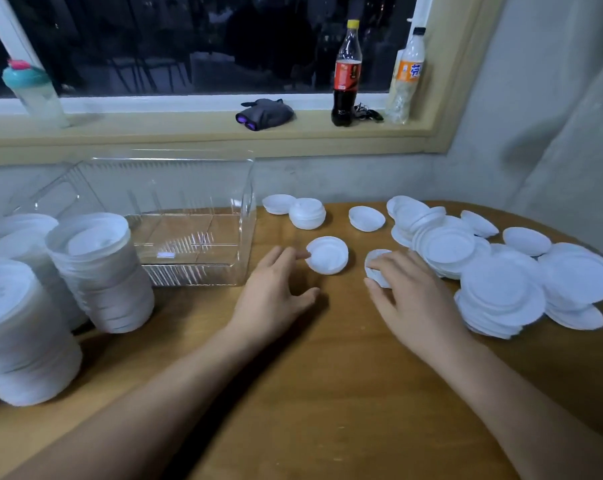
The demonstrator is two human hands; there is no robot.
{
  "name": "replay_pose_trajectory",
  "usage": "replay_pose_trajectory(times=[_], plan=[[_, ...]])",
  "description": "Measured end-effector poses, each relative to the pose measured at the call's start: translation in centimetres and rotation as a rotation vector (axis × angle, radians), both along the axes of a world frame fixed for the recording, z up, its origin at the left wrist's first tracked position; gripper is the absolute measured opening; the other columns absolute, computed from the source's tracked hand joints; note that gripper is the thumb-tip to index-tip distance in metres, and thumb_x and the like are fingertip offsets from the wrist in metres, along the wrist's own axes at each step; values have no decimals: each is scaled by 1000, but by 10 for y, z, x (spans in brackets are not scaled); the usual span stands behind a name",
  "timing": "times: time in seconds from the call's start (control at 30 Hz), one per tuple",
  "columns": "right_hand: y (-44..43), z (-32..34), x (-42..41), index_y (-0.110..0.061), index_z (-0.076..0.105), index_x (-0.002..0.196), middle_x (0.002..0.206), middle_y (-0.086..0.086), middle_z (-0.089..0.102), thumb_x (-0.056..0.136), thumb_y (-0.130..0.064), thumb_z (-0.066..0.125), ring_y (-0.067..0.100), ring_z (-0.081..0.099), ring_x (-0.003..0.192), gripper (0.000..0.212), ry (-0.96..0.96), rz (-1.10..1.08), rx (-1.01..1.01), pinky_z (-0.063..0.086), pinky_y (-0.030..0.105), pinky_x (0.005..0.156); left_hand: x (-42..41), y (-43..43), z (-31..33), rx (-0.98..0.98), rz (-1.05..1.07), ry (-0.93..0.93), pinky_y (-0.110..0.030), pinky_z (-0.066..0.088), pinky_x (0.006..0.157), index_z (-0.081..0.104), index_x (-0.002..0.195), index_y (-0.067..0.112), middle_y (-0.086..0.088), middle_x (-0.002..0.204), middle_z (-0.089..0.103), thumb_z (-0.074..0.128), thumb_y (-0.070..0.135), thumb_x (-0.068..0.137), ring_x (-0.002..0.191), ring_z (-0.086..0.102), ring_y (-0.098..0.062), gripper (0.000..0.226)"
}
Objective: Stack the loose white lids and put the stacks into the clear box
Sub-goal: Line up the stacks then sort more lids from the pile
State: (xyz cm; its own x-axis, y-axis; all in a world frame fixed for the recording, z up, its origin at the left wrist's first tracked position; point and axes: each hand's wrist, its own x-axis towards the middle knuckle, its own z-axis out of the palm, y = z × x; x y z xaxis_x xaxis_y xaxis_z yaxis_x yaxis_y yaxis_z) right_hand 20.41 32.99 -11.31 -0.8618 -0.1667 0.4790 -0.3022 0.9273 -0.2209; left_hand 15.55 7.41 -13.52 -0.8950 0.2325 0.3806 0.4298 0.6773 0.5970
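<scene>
Wooden surface beneath a dark window with a pale sill. Clear box: back left of the surface, upright, open at the top. Stacked lids: tall white columns at the left edge, the nearest just beside the box. Loose lids: white overlapping heap on the right side; a few more lie apart near the back edge. Single lid: centre, between box and heap. Left hand: fingers relaxed and spread, one fingertip touching the single lid's rim. Second lid: just right of the first, partly covered. Right hand: fingers curved over the second lid, thumb at its near edge, gripping it. On the sill: cola bottle, orange-label bottle, teal-capped bottle.
</scene>
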Motion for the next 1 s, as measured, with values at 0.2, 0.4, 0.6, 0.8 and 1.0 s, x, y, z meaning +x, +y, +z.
replay_pose_trajectory(times=[0.2, 0.4, 0.6, 0.8, 1.0], plan=[[8, -15, -8, -19, 65, 135, 148, -1, 56, 103, -33, 67, 24, 47, 137, 35, -71, -96, 6, 45, 43, 114, -31, 29, -6, 25, 33, 7, -31, 48, 95, 48, 148, 29, 12, 135, 51, 91, 43, 77, 124, 55, -13, 84], [10, -20, -6, -25, 51, 151, 162, 0, 42, 106, -40, 59, 25, 37, 152, 48, -195, -128, 14, 34, 44, 128, -49, 39, -9, 79, 43, -80, -33, 48, 102, 37, 157, 34, 14, 146, 55, 91, 52, 79, 133, 56, -12, 97], [12, -22, -4, -25, 59, 141, 138, -9, 58, 106, -35, 59, 17, 54, 129, 37, -209, -96, 19, 46, 37, 110, -38, 30, -10, 113, 39, -74, -30, 50, 100, 46, 149, 28, 16, 125, 65, 91, 42, 81, 121, 62, -10, 82], [15, -21, 0, -24, 67, 109, 107, -12, 60, 103, -25, 68, 14, 58, 99, 6, -135, -68, -44, 53, 36, 88, -33, 22, -16, -81, 7, 139, -31, 48, 92, 76, 116, 26, 12, 115, 61, 87, 34, 87, 106, 59, -19, 33], [18, -16, 2, -25, 66, 102, 94, -15, 59, 107, -30, 64, 11, 58, 86, 8, -123, -53, -159, 52, 35, 75, -39, 27, -15, -175, -8, 228, -48, 50, 80, 79, 103, 28, 13, 108, 68, 77, 31, 96, 95, 51, -17, 8]])
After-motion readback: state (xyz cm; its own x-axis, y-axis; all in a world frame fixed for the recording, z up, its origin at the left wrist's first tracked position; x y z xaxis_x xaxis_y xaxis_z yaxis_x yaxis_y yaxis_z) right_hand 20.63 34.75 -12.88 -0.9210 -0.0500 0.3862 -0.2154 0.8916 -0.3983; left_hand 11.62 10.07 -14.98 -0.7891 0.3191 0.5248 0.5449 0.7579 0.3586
